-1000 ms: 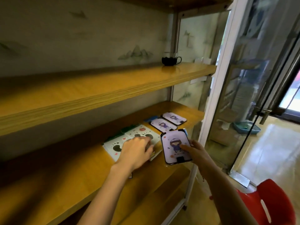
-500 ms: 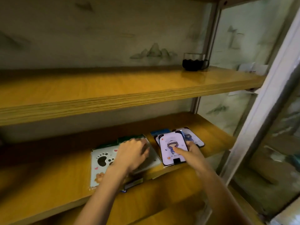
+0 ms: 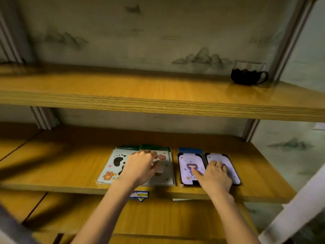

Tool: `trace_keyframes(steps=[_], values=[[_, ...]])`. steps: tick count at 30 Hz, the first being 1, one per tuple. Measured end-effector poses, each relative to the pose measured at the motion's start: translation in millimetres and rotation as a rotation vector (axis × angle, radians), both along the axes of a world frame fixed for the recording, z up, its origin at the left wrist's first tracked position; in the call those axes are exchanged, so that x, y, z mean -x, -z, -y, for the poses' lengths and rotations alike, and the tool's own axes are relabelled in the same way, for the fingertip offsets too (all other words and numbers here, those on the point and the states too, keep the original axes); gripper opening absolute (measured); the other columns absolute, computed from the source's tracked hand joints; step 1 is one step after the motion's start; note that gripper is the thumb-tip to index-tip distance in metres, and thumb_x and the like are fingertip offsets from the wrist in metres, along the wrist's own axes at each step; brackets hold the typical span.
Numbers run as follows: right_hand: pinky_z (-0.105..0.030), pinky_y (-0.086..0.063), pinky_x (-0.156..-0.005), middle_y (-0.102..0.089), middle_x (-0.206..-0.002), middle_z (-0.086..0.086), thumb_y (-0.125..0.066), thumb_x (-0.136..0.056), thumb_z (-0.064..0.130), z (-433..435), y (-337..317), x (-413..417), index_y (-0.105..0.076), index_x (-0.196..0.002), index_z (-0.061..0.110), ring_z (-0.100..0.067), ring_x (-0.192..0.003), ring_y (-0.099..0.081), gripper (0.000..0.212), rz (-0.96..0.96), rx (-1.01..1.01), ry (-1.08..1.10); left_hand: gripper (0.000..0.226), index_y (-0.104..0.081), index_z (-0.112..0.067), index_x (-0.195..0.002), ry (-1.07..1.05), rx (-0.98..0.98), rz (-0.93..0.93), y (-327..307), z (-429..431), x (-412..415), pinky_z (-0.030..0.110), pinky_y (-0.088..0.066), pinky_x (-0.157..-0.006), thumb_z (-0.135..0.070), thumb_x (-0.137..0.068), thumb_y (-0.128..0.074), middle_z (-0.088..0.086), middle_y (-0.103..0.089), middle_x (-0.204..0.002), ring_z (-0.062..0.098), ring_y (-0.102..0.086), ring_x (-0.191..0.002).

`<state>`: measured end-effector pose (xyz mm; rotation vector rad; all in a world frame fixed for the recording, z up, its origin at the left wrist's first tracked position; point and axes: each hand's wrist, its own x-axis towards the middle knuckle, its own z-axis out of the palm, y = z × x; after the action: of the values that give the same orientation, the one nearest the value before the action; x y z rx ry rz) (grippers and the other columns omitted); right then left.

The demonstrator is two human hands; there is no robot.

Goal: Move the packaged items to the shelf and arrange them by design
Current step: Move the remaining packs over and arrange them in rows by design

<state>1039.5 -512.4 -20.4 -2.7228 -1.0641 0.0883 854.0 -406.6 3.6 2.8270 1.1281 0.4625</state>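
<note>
On the middle wooden shelf (image 3: 70, 164) lie flat packets in two groups. At the left are pale paw-print packets (image 3: 114, 166) with green header cards, overlapping. My left hand (image 3: 140, 167) rests on top of them, fingers bent over the right packet. To the right lie two purple packets with a cartoon girl (image 3: 189, 166), side by side, blue header behind. My right hand (image 3: 215, 175) lies flat across both, thumb on the left purple packet, fingers covering much of the right purple packet (image 3: 228, 164).
A dark glass cup (image 3: 248, 73) stands at the right end of the upper shelf (image 3: 158, 101). A small blue-and-white label (image 3: 139, 195) hangs under the middle shelf's front edge. A lower shelf (image 3: 158, 217) runs beneath my arms. A white frame post (image 3: 299, 199) stands at right.
My right hand carried the purple girl packet from the air down onto the shelf, setting it beside the other purple one. My left hand stayed on the paw-print packets. The view swung left.
</note>
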Motion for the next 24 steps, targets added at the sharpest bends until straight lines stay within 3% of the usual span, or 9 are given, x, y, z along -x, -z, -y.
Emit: trace_keyframes(steps=[4,11,24], values=[[-0.035,-0.048,-0.097,-0.04,-0.142,-0.01,-0.047,-0.09,0.053,-5.2,-5.4,0.9,-0.033,-0.14,0.012,-0.027,-0.13,-0.04,0.066,0.043,-0.02,-0.106,0.028,-0.058,-0.021,-0.111,-0.064,-0.003,0.0,2.1,1.2,7.7,0.032,-0.049,-0.08,-0.04,-0.094,-0.044,-0.002,-0.065,-0.113,0.019,-0.061,-0.098],[-0.03,-0.043,-0.085,-0.054,-0.125,0.0,-0.044,-0.095,0.041,-27.6,-35.1,46.2,-0.047,-0.123,0.021,-0.021,-0.117,-0.05,0.034,0.037,-0.11,-0.553,0.033,-0.054,-0.023,-0.119,-0.214,-0.059,-0.024,-1.6,8.2,47.8,0.032,-0.047,-0.08,-0.041,-0.095,-0.04,-0.001,-0.063,-0.12,0.021,-0.059,-0.108],[-0.033,-0.046,-0.09,-0.054,-0.124,0.006,-0.044,-0.095,0.042,-74.5,-49.3,213.5,-0.046,-0.124,0.027,-0.015,-0.114,-0.05,0.033,-0.045,-0.143,-1.056,0.032,-0.057,-0.023,-0.118,-0.522,-0.098,0.041,-0.6,16.2,210.4,0.025,-0.043,-0.07,-0.039,-0.096,-0.04,-0.004,-0.064,-0.114,0.018,-0.062,-0.099]])
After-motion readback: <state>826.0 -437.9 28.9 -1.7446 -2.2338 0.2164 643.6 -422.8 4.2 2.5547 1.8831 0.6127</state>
